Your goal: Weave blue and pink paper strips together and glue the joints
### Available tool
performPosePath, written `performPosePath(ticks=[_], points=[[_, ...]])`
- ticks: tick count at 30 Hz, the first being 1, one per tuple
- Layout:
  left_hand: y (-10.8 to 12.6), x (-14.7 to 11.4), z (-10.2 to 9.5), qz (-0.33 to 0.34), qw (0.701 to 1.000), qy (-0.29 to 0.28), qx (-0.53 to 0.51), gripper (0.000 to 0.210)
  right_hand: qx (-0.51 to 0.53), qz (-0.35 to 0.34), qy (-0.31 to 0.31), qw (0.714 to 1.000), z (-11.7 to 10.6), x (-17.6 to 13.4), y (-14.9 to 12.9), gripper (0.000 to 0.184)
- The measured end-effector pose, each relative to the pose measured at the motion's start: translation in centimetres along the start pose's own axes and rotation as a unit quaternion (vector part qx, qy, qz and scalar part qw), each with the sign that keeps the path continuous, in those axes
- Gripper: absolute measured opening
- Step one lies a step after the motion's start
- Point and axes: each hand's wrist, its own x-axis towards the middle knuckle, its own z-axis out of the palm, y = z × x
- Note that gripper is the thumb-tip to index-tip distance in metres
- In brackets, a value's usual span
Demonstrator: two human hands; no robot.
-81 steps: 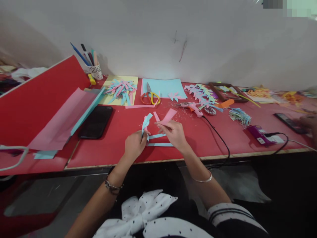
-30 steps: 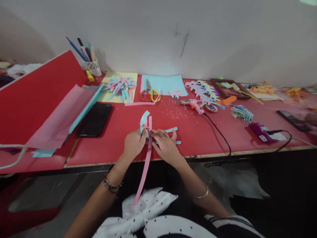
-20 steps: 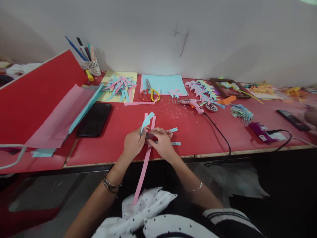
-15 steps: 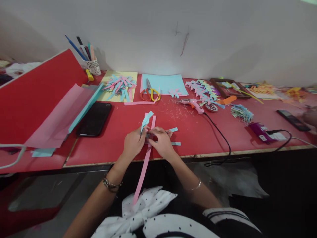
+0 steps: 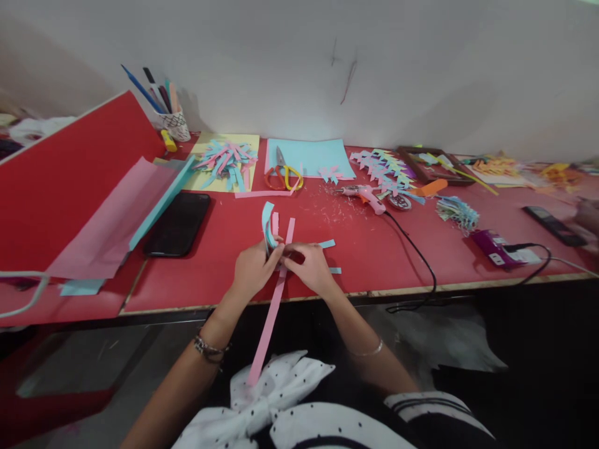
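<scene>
Red tbl (image 5: 234, 218) | L hand (image 5: 253, 268) pinched curled blue strip (image 5: 268, 219) | R hand (image 5: 311, 268): fingertips met at long pink strip (image 5: 271, 318) betw. hands; grip unclear | Done: strips gathered, crossing hidden | Undone: pink tail (image 5: 257, 362) hung past tbl edge (image 5: 397, 290), blue ends (image 5: 327, 244) loose

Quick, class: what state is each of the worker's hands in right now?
Left hand: closed, holding a curled blue strip.
Right hand: curled in at the long pink strip; whether it grips cannot be told.

One head-worn camera looks forward and down, near the left hand (image 5: 253, 269) and right hand (image 5: 309, 267), across the surface (image 5: 234, 227) to the wall (image 5: 281, 68).
</scene>
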Motion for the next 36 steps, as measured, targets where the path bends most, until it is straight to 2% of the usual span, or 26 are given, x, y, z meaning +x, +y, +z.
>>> performPosePath(ticks=[14,28,33,36], points=[[-0.6,0.0,-0.4,0.027,0.999,-0.030,-0.030,0.032,0.008,-0.052,-0.002,0.999,-0.4,-0.1,0.9,0.013],[-0.9,0.0,-0.6,0.053,0.996,-0.049,-0.055,0.036,0.020,-0.039,-0.032,0.999,-0.7,-0.1,1.0,0.015],[-1.0,0.0,-0.6,0.058,0.994,-0.051,-0.075,0.033,0.024,-0.039,-0.023,0.999,-0.7,-0.1,0.9,0.012],[-1.2,-0.1,-0.8,0.090,0.991,-0.057,-0.084,0.037,0.041,-0.045,-0.015,0.998,-0.7,0.0,0.9,0.010]])
